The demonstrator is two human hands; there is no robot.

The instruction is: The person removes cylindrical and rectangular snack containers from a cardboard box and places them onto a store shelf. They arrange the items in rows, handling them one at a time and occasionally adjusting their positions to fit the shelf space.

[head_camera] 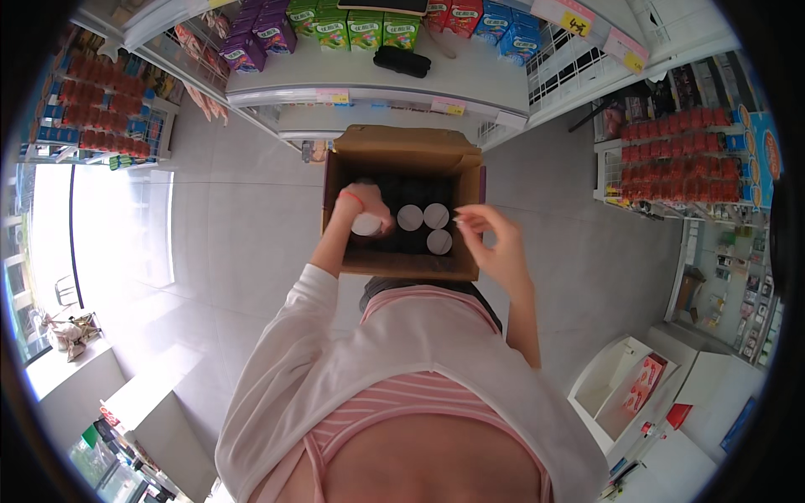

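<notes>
An open cardboard box point(402, 267) stands before me with its far flap raised. Inside, my left hand point(371, 204), slightly blurred and with a red band at the wrist, is closed around a white-topped container point(366, 225). The container's lower part is hidden. Several more round white tops show in the dark interior: one container point(410, 217) near the middle, another point(436, 215) beside it, and a third point(439, 241) closer to me. Over the box's right wall is my right hand point(494, 245), fingers bent and apart from the thumb, with nothing visible in it.
Beyond the box rises a white store shelf point(302, 78) bearing green drink cartons point(365, 31), purple cartons point(244, 53) and blue cartons point(519, 43). A black pouch point(402, 61) lies near its front. Racks of red-packed goods point(679, 154) flank both sides. A white counter point(629, 377) stands at lower right.
</notes>
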